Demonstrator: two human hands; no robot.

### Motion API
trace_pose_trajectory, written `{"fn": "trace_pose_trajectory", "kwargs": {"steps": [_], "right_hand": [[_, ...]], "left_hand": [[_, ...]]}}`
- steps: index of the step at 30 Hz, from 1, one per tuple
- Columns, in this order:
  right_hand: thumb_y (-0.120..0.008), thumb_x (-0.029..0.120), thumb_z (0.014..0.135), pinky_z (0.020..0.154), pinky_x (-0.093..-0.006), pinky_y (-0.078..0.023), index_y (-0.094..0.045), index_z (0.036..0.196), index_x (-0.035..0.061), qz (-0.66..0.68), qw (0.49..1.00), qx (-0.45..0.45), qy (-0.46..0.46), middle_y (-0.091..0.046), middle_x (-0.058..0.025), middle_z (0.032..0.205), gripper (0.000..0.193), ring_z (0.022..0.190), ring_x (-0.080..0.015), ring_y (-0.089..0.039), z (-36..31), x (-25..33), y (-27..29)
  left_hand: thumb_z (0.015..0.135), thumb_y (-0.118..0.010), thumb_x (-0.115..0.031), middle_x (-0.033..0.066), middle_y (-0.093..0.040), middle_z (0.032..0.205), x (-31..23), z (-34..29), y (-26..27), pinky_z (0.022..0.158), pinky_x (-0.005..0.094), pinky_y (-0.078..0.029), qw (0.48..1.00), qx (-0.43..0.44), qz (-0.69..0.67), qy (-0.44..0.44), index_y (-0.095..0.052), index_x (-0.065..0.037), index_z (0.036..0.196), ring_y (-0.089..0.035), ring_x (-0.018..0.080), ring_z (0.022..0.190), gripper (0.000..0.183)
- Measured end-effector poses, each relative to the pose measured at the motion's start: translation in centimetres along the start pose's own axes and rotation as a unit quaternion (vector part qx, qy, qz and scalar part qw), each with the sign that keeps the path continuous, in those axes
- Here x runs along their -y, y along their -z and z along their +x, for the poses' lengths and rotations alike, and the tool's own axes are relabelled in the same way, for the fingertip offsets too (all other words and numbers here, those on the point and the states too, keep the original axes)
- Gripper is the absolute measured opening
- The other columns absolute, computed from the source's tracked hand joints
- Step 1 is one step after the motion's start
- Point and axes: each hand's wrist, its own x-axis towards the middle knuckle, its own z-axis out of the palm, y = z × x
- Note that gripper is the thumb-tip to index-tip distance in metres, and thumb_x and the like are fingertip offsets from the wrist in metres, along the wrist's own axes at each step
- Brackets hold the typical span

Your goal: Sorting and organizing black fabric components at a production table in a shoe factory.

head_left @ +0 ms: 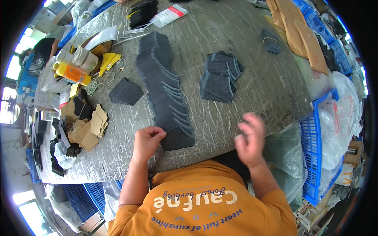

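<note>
A long overlapping row of dark blue-grey fabric pieces (160,74) runs from the far side of the table toward me, their pale cut edges fanned out. At its near end, my left hand (146,143) pinches the left corner of the closest fabric piece (179,139) between thumb and fingers. My right hand (252,143) is raised near the table's front edge, right of the row, slightly blurred, its fingers apart and nothing visible in them. Beyond it sits a fanned pile of similar pieces (218,88). A loose dark piece (126,92) lies left of the row.
Tan card pieces (99,122), rubber bands (93,86) and an orange-and-yellow bottle (73,74) occupy the left side. A banded dark bundle (271,42) and brown cardboard (311,45) are far right. A blue crate (311,153) with plastic bags stands beside the table's right edge.
</note>
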Motion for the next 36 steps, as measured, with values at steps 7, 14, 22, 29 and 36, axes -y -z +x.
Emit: {"fn": "trace_pose_trajectory", "kwargs": {"steps": [7, 14, 22, 29, 36], "right_hand": [[-0.067, 0.041, 0.074, 0.11, -0.051, -0.018, -0.043, 0.136, 0.0071, 0.01, 0.921, 0.34, 0.188, -0.029, -0.0096, 0.149, 0.075, 0.139, -0.0238, -0.025, 0.2, 4.7, -5.9], [-0.063, 0.051, 0.074, 0.109, -0.0574, -0.013, -0.044, 0.136, 0.008, -0.048, 0.896, 0.401, 0.185, -0.029, -0.0066, 0.149, 0.078, 0.139, -0.019, -0.023, 0.4, 5.3, -7.1], [-0.066, 0.049, 0.073, 0.105, -0.06, -0.017, -0.05, 0.13, 0.0077, -0.061, 0.907, 0.368, 0.194, -0.039, -0.0053, 0.142, 0.072, 0.133, -0.0186, -0.033, 1.1, 5.5, -7.8], [-0.074, 0.01, 0.071, 0.086, -0.0392, -0.042, -0.063, 0.107, 0.0083, 0.227, 0.947, 0.132, -0.187, -0.061, -0.0099, 0.101, 0.038, 0.09, -0.0281, -0.057, 2.6, 3.8, -8.9], [-0.07, 0.012, 0.077, 0.097, -0.0445, -0.035, -0.052, 0.121, 0.0062, -0.148, 0.988, -0.04, -0.008, -0.052, -0.0154, 0.119, 0.047, 0.113, -0.0335, -0.046, 9.6, -2.5, -4.5]], "left_hand": [[0.076, -0.071, -0.006, -0.0011, -0.062, 0.067, -0.2, 0.0, -0.2, 0.053, 0.0203, -0.04, 1.0, -0.002, 0.028, -0.011, -0.069, 0.0, 0.08, -0.051, 0.0039, 0.058, 0.008], [0.075, -0.071, -0.008, 0.0017, -0.064, 0.067, -0.1, 0.0, -0.6, 0.053, 0.0233, -0.041, 0.998, -0.02, 0.043, -0.046, -0.069, 0.001, 0.08, -0.052, 0.0062, 0.059, 0.011], [0.071, -0.071, -0.008, 0.0092, -0.061, 0.074, 0.0, 0.3, -0.5, 0.062, 0.0306, -0.046, 0.967, -0.065, 0.194, -0.149, -0.069, -0.004, 0.075, -0.058, 0.0203, 0.066, 0.006], [0.072, -0.074, -0.006, 0.0101, -0.067, 0.085, -1.4, -0.9, -1.7, 0.069, 0.0303, -0.05, 0.994, 0.063, -0.061, -0.063, -0.064, -0.002, 0.074, -0.064, 0.0197, 0.077, 0.011], [0.065, -0.079, -0.017, 0.0137, -0.061, 0.096, -2.0, 8.8, 6.1, 0.086, 0.0387, -0.045, 0.894, -0.217, 0.28, -0.274, -0.063, -0.003, 0.095, -0.055, 0.0302, 0.097, 0.036]]}}
